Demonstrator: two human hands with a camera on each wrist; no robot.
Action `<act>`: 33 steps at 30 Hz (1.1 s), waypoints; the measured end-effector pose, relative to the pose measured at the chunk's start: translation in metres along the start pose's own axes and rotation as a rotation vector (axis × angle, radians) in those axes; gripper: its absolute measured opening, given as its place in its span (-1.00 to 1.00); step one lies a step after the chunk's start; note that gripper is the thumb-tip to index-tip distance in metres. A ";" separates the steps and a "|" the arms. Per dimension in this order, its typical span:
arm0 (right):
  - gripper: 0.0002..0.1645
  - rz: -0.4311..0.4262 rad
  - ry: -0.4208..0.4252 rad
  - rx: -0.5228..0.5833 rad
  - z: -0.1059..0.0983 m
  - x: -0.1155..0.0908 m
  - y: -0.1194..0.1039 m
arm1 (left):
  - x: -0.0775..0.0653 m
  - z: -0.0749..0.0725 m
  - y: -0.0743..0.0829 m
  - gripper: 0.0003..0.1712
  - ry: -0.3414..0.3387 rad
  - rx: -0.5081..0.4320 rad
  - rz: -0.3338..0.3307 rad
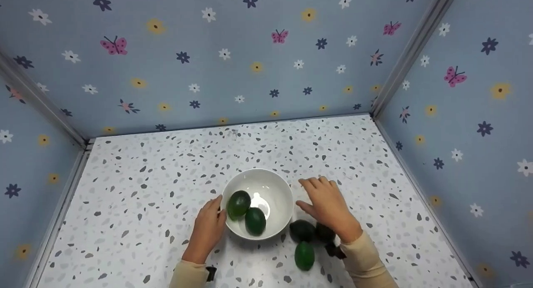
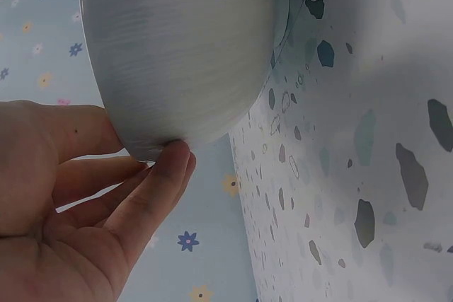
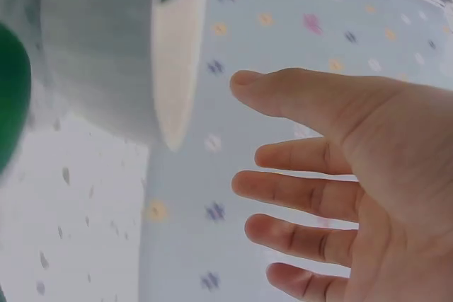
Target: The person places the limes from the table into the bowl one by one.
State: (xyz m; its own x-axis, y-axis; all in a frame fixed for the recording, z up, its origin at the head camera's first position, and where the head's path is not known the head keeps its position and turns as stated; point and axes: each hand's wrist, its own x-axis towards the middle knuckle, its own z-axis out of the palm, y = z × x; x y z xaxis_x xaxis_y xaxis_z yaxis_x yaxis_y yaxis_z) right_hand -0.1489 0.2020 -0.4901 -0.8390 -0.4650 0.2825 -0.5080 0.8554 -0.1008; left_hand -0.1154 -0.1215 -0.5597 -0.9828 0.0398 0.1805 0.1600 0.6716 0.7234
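A white bowl (image 1: 272,179) stands on the speckled table. Two green, egg-shaped avocados (image 1: 239,204) lie inside it, towards the left and near side. My left hand (image 1: 208,227) holds the bowl's left rim; in the left wrist view, fingertips (image 2: 173,152) press its outer wall. To the right of the bowl, and apart from it, my right hand (image 1: 327,202) hovers with spread fingers and nothing in them. Below that hand lie two dark avocados (image 1: 302,231), one partly hidden by the wrist, and a brighter green one (image 1: 305,256) nearer to me.
Blue panels (image 1: 233,38) with flowers and butterflies enclose the table (image 1: 166,167) at the back and both sides. Grey metal posts (image 1: 410,58) stand at the back corners. A black wrist strap piece (image 1: 335,251) hangs close to the avocados on the right.
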 end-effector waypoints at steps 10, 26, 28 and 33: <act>-0.20 0.113 0.096 -0.010 -0.016 -0.061 0.040 | 0.000 0.001 0.002 -0.49 0.003 0.002 -0.008; 0.04 0.277 -0.238 0.320 0.022 -0.107 0.053 | 0.001 0.001 0.002 -0.49 0.003 -0.002 0.006; 0.02 0.278 -0.241 0.332 0.028 -0.109 0.053 | 0.000 0.001 0.002 -0.49 0.002 -0.008 0.002; -0.04 0.280 -0.229 0.365 0.036 -0.110 0.054 | 0.000 0.001 0.001 -0.49 0.001 -0.017 -0.004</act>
State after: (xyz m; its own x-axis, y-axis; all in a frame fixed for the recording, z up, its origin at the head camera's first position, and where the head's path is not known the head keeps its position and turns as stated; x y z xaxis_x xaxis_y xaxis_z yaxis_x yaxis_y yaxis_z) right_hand -0.0906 0.2913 -0.5609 -0.9530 -0.3027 -0.0154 -0.2584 0.8379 -0.4808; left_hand -0.1158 -0.1197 -0.5594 -0.9833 0.0361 0.1784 0.1577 0.6588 0.7356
